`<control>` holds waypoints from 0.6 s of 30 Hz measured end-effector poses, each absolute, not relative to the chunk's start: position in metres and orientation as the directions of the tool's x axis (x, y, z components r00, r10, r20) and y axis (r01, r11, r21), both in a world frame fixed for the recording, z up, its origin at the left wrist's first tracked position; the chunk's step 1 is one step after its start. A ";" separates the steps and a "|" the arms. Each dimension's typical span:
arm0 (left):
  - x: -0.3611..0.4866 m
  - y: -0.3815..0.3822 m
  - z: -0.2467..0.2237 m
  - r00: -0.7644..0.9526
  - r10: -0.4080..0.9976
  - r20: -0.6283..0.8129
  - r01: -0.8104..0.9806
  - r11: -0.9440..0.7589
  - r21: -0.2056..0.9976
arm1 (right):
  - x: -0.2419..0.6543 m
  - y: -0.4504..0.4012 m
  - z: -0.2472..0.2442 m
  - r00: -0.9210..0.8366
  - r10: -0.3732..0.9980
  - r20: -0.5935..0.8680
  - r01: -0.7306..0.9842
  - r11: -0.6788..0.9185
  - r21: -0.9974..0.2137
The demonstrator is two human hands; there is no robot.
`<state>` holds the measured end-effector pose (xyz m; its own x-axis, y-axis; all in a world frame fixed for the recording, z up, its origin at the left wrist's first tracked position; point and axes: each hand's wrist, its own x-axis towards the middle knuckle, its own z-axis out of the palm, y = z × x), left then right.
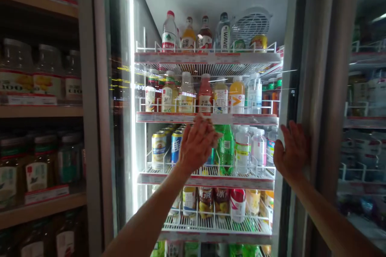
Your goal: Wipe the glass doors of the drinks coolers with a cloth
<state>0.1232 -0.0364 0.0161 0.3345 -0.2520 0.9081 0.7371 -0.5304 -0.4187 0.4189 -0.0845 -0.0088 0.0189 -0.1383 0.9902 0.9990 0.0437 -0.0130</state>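
My left hand (196,146) reaches up in front of the glass door of a lit drinks fridge. Its fingers are stretched out, and a pale, blurred shape shows at the fingertips. It looks like their reflection in the glass, though I cannot be sure. Behind this hand are a green bottle (226,148) and a blue can (176,146). My right hand (292,150) rests with spread fingers against the metal door frame (319,88) on the right. I see nothing held in it.
Wire racks (208,118) carry several bottles and cans inside the fridge. A light strip (132,100) runs down its left side. Wooden shelves (42,111) with bottles stand at the left. Another glass-fronted section (364,120) with drinks lies to the right.
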 end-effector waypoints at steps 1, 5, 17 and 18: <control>0.108 -0.032 0.021 0.226 -0.243 0.943 0.786 -0.527 -0.324 | 0.419 -0.084 -0.009 0.019 -0.140 0.990 0.999 0.039 -0.014; 0.075 -0.023 0.023 -0.044 -0.245 0.969 0.853 -0.513 -0.091 | 0.420 -0.084 -0.010 0.011 -0.159 0.987 1.000 0.018 -0.008; 0.038 -0.022 -0.022 0.053 -0.192 0.980 0.864 -0.483 -0.141 | 0.418 -0.086 -0.009 -0.024 -0.186 0.982 0.999 0.032 0.030; 0.033 -0.021 -0.022 -0.003 -0.192 0.981 0.874 -0.478 -0.091 | 0.418 -0.086 -0.010 -0.014 -0.177 0.984 0.999 0.032 0.020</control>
